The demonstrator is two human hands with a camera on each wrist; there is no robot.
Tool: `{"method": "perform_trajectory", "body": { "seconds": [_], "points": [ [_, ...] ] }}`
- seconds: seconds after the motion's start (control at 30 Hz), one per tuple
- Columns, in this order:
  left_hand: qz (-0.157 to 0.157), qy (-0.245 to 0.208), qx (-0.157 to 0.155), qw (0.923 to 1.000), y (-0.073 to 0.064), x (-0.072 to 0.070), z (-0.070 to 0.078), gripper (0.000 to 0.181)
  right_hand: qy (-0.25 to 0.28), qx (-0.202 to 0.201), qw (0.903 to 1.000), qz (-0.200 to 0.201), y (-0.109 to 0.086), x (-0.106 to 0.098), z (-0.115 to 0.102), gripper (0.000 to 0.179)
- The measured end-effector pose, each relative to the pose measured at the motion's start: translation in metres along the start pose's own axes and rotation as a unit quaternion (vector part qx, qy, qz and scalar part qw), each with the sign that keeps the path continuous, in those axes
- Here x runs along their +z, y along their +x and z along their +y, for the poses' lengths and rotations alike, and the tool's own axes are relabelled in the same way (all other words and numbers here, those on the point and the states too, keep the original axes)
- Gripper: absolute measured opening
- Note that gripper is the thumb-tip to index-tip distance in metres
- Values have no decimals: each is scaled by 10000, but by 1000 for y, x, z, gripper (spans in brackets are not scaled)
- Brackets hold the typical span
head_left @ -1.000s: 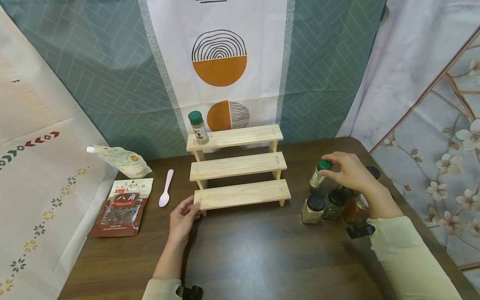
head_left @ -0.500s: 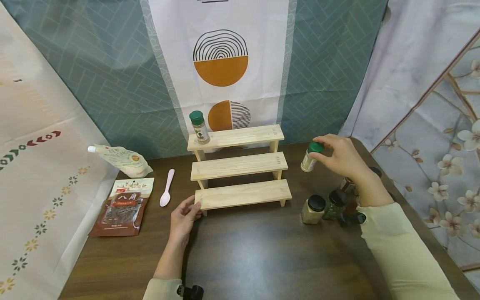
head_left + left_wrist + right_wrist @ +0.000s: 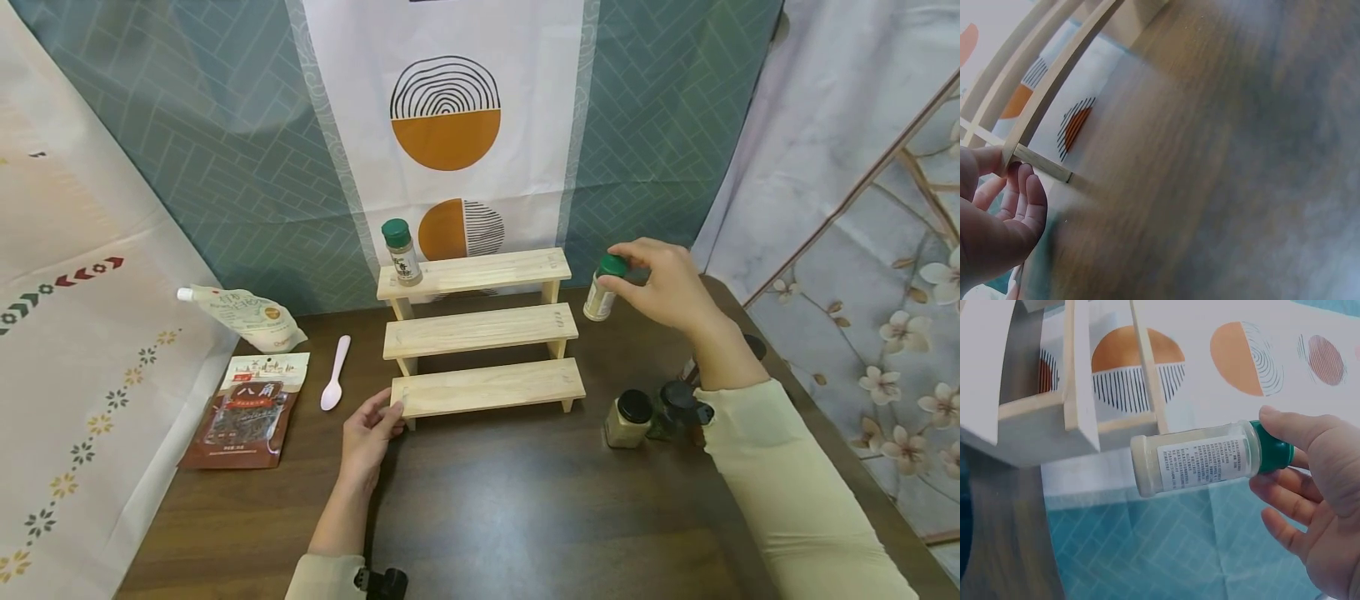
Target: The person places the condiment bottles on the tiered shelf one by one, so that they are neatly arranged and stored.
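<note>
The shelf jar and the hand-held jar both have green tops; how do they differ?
The shelf jar stands on the top step of the rack, while the held jar hangs in the air in the right hand's grip.
The shelf jar's contents look brownish; the held jar's look paler and creamier.
Both share green caps and clear, labelled bodies.

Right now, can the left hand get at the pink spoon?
Likely yes. The pink spoon lies close by, on the left hand's outer side, with nothing visible between them. But that hand pinches the rack's bottom step, so it would probably have to let go first.
</note>
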State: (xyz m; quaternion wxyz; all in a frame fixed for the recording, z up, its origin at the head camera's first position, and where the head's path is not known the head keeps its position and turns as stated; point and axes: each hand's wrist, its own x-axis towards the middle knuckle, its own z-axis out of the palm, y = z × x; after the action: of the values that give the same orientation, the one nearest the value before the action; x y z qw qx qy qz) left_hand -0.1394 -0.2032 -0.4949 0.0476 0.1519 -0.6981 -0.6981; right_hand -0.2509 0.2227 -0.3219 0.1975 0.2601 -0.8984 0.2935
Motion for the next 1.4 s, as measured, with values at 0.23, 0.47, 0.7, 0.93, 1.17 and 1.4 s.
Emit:
{"method": "perform_trajectory", "body": {
  "seconds": [0.23,0.47,0.7,0.93,1.17,1.4],
  "points": [
    [19,45,-25,10000,0,0,0,43,190,-112,9996,191,18,8,-14,42],
    [59,83,-29,9999,0,1,1,42,399,-361,9983,232,34,14,-35,40],
    [118,47,-16,9999,-1,1,-1,41,487,-369,9981,100,46,19,-48,42],
    [100,41,63,9999,-1,2,0,41,650,-348,9971,175,61,27,-54,42],
    [76,79,30,9999,0,1,1,42,752,-271,9968,94,75,43,-60,41],
    [132,63,21,9999,1,1,0,40,727,-293,9969,-17,89,57,-66,37]
  ]
}}
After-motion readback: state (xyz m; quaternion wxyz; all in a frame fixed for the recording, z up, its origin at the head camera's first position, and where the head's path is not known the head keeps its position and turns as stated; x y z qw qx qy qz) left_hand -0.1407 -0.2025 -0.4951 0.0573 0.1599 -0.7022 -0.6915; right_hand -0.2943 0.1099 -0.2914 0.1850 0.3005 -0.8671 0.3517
